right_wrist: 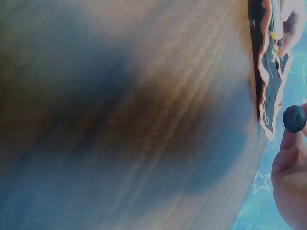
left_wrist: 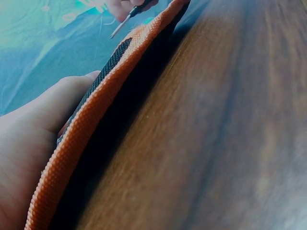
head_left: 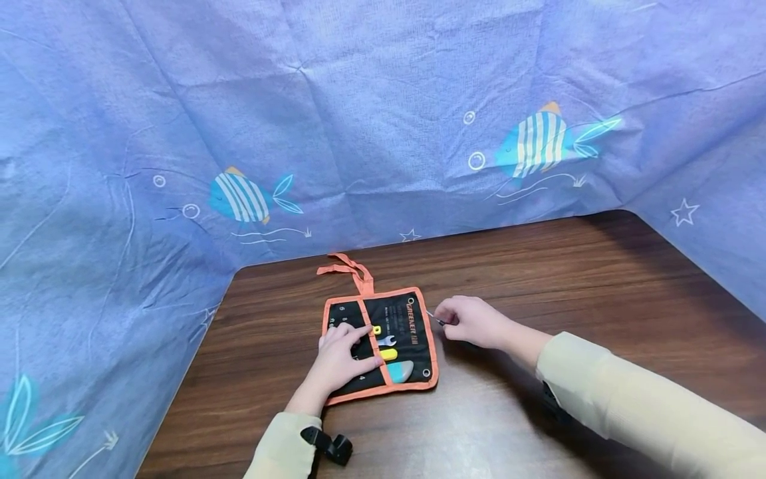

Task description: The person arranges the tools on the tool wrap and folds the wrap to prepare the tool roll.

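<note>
A black tool pouch (head_left: 413, 359) with orange edging lies unrolled on the table. My left hand (head_left: 338, 359) rests on its left part, fingers spread, with the fingertips and thumb by the orange band. Poking out of the band are a small yellow tool end (head_left: 376, 330), a wrench (head_left: 387, 340), a yellow handle (head_left: 389, 354) and a teal-and-grey tool (head_left: 401, 370). Just off the pouch's right edge, my right hand (head_left: 479, 324) pinches a small screwdriver (left_wrist: 125, 21) by its dark handle. Its round ridged end (right_wrist: 294, 119) shows in the right wrist view.
Orange tie straps (head_left: 353, 269) trail from the pouch's far edge. The brown wooden table (head_left: 538, 279) extends to the right. Behind it and at both sides hangs a blue cloth (head_left: 383, 133) with printed fish.
</note>
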`<state>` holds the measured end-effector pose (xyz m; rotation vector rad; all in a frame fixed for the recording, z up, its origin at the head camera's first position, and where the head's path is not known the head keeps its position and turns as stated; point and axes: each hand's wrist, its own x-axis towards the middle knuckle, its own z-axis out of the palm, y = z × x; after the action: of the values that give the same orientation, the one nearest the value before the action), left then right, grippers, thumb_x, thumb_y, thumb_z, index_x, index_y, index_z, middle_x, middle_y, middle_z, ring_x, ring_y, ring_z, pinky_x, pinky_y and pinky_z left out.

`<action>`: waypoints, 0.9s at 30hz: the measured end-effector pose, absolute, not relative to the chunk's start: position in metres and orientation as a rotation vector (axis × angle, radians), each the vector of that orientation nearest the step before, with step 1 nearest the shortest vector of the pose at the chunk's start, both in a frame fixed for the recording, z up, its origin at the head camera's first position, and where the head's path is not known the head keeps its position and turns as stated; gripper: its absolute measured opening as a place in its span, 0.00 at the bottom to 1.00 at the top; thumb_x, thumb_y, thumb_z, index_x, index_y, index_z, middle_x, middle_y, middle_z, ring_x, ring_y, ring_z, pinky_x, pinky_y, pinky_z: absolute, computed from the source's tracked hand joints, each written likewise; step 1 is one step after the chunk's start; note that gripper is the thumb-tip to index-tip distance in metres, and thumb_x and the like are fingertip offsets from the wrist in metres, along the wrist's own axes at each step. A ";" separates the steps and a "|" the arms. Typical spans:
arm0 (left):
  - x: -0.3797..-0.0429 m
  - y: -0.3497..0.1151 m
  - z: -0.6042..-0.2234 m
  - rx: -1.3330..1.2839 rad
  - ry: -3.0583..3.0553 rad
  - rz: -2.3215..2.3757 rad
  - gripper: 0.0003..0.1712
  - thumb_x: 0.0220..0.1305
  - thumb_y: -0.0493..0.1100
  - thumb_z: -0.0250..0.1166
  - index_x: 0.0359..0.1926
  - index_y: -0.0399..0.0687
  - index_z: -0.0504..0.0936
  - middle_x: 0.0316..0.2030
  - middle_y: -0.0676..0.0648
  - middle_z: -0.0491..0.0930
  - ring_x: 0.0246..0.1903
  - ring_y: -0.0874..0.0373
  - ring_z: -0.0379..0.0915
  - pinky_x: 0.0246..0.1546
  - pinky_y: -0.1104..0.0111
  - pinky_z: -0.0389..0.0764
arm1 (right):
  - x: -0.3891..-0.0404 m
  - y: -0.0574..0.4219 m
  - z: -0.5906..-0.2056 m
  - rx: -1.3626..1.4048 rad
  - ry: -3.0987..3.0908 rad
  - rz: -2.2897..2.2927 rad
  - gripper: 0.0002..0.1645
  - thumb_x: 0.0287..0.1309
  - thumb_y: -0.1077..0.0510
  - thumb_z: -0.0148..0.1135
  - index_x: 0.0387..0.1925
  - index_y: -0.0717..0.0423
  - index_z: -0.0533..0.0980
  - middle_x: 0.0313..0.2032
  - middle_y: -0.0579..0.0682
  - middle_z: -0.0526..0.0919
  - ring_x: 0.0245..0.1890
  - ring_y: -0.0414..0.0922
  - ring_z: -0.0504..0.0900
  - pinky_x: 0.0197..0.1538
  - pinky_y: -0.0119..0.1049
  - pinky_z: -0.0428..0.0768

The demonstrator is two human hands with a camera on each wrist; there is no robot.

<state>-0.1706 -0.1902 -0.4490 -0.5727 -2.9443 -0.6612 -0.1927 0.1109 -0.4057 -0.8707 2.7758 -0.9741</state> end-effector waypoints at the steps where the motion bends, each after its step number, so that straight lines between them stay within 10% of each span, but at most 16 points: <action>1: -0.170 -0.190 -0.449 -0.573 -2.943 -0.661 0.41 0.46 0.72 0.65 0.57 0.56 0.78 0.35 0.57 0.69 0.37 0.58 0.61 0.41 0.56 0.60 | -0.194 0.110 -0.405 -0.877 2.768 -0.961 0.14 0.48 0.64 0.62 0.41 0.58 0.79 0.31 0.43 0.78 0.33 0.39 0.75 0.40 0.38 0.74; 27: -0.172 -0.191 -0.446 -0.555 -2.982 -0.697 0.40 0.47 0.70 0.65 0.58 0.55 0.77 0.35 0.56 0.69 0.39 0.57 0.61 0.44 0.56 0.60 | -0.235 0.076 -0.405 -1.010 2.723 -0.711 0.15 0.49 0.63 0.59 0.42 0.52 0.80 0.33 0.43 0.73 0.34 0.40 0.72 0.41 0.37 0.72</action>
<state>-0.1717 -0.1907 -0.4456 -0.5553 -2.9821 -0.6970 -0.2350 0.0761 -0.4052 -1.0101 2.7230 -0.7113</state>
